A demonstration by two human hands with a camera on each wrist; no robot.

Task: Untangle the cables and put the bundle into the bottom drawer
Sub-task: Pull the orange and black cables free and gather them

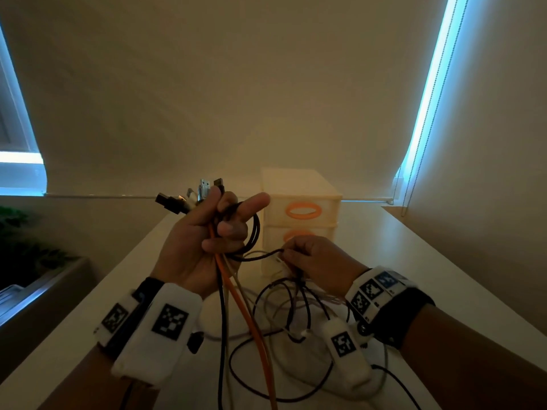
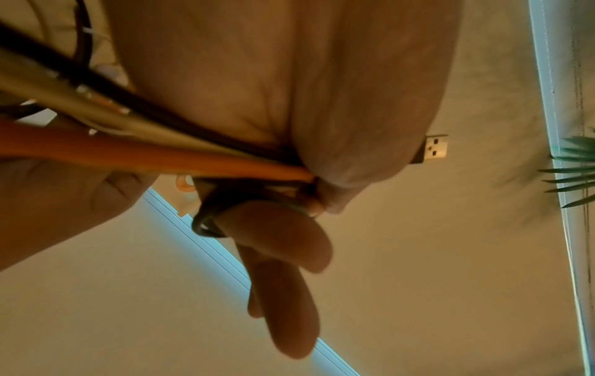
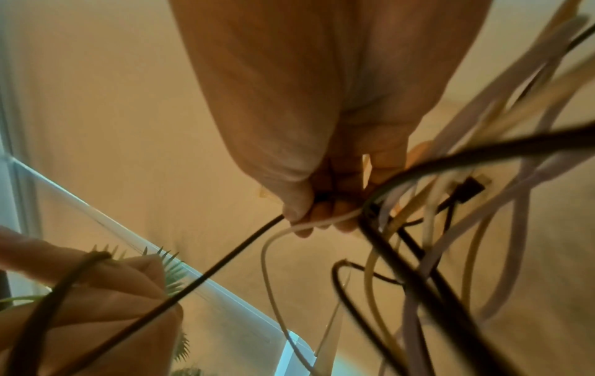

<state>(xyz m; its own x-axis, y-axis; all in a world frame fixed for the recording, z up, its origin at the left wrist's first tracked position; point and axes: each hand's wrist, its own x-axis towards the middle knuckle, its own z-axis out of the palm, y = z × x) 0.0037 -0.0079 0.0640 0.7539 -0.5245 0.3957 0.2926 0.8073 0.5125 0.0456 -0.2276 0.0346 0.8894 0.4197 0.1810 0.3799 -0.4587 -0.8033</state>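
Observation:
My left hand (image 1: 213, 232) is raised above the table and grips a cable bundle (image 1: 233, 279) of black, white and orange cables. Their USB plugs (image 1: 189, 196) fan out above the fist, and the index finger sticks out. An orange cable (image 1: 254, 329) hangs from that hand to the table; it also crosses the left wrist view (image 2: 144, 155). My right hand (image 1: 307, 261) pinches a thin black cable (image 1: 260, 255) and a white one (image 3: 273, 254) that run across to the left hand. Loose loops (image 1: 296, 315) hang tangled below it. The cream drawer unit (image 1: 299, 214) with orange handles stands behind both hands.
The white table (image 1: 414, 276) runs back to a wall with a drawn blind (image 1: 236, 84). A bead cord (image 1: 426, 128) hangs at the right. A green plant (image 1: 20, 238) sits low at the left, off the table's edge.

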